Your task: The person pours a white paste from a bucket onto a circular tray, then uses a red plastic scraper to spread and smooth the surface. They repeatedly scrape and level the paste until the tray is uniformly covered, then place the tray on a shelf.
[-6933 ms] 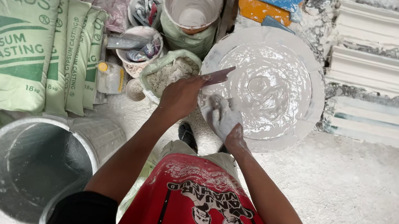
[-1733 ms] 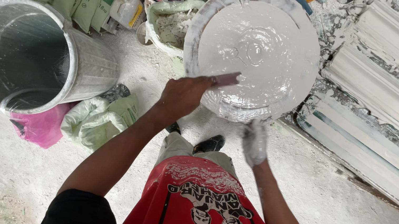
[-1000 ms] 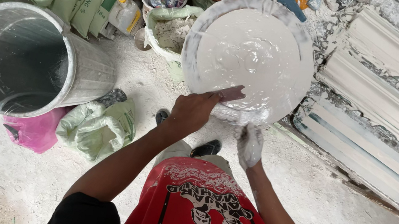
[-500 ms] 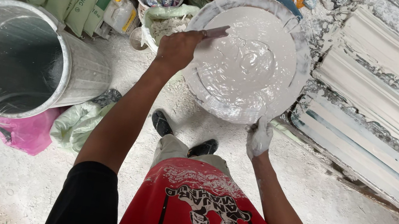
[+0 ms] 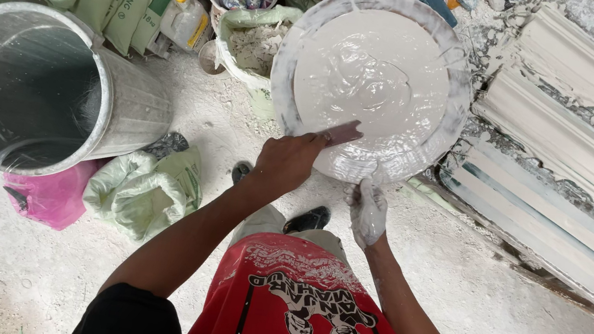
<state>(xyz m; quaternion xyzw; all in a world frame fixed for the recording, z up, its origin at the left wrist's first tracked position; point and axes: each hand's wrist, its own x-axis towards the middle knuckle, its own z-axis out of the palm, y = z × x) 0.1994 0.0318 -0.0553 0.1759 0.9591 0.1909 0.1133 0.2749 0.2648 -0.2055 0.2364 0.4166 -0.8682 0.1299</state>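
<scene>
Head view: left hand grips scraper against plaster-filled round mould; right hand, plaster-coated, grasps mould's rim.

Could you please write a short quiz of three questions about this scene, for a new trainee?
1. True or false: the left hand holds a flat scraper on the wet plaster in the round mould.
2. What does the right hand touch?
A. the metal bin
B. the near rim of the round mould
C. the green sacks
3. Fill in: the empty metal bin lies tipped, and against it rests a ____ plastic bag.

Key: 1 true; 2 B; 3 pink.
</scene>
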